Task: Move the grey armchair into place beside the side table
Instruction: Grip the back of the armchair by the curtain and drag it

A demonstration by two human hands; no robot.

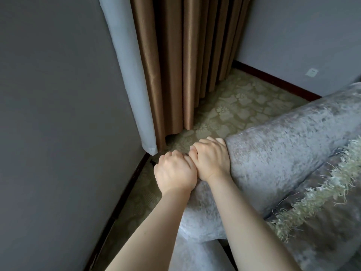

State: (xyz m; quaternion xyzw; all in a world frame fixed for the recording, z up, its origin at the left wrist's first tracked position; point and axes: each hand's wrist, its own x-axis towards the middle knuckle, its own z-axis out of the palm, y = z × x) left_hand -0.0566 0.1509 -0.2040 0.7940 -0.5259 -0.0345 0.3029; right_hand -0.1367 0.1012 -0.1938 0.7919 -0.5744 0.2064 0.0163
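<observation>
Grey armchair, upholstered in crushed velvet, occupying the right and near part of the scene, its rounded top edge running from near centre toward the far right; a shaggy pale cushion or throw lies along its inner side. Both hands close over the near-left end of that padded edge: the right hand is clenched on the corner with the fingers curled over the far face, the left hand is clenched just beside it and touching it, its fingers wrapped over the same edge; each grip therefore holds the armchair itself. The paired, adjacent hold at one end is, by judgement, chosen to pivot or drag the chair from a corner rather than lift it, the thick roll giving purchase. Beyond the hands lies a patterned green carpet, bare between chair and walls, which leaves room to swing the piece; a brown curtain with a pale lining hangs at the far left corner, close enough that the chair's end could brush it. A grey wall bounds the left, another wall with a socket the far right. The side table is not in view, so how near the chair stands to its place cannot be told.
</observation>
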